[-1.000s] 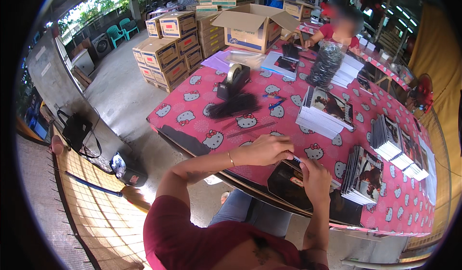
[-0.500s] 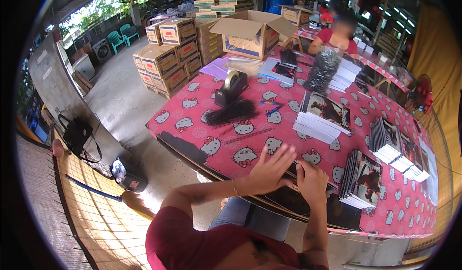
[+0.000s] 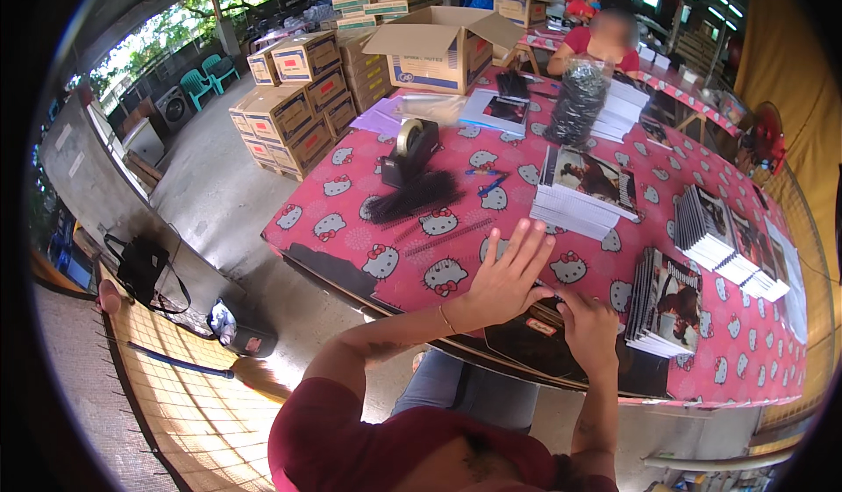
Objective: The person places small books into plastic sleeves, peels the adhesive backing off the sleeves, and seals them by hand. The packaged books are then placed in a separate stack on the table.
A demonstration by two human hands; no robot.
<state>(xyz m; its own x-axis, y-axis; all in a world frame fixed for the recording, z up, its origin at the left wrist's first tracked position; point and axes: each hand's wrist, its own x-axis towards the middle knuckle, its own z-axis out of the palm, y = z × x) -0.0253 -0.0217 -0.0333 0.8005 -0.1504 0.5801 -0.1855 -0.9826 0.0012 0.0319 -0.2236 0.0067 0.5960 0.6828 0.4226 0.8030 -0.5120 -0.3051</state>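
Observation:
At the near edge of the table lies a dark-covered notebook (image 3: 517,345) with a small orange and white patch. My left hand (image 3: 507,286) is open above its far edge, fingers stretched out and thumb tip at that edge. My right hand (image 3: 586,327) is closed, thumb and finger pinching the notebook's far edge; what lies right at the fingertips is too small to make out. Beyond my left hand are loose black spiral coils (image 3: 449,237) and a heap of black coils (image 3: 416,197). To the right stands a stack of notebooks with picture covers (image 3: 664,306).
A black tape dispenser (image 3: 410,152) and blue pens (image 3: 493,182) lie farther back. More notebook stacks (image 3: 586,196) and a wrapped bundle of black coils (image 3: 579,102) stand beyond. An open carton (image 3: 430,58) is at the far side. Another person (image 3: 601,45) sits across the table.
My left hand has risen and tilted upright, its fingers spreading away from the notebook. More of the dark cover now shows. My right hand has shifted slightly right and its thumb tip stays near the edge.

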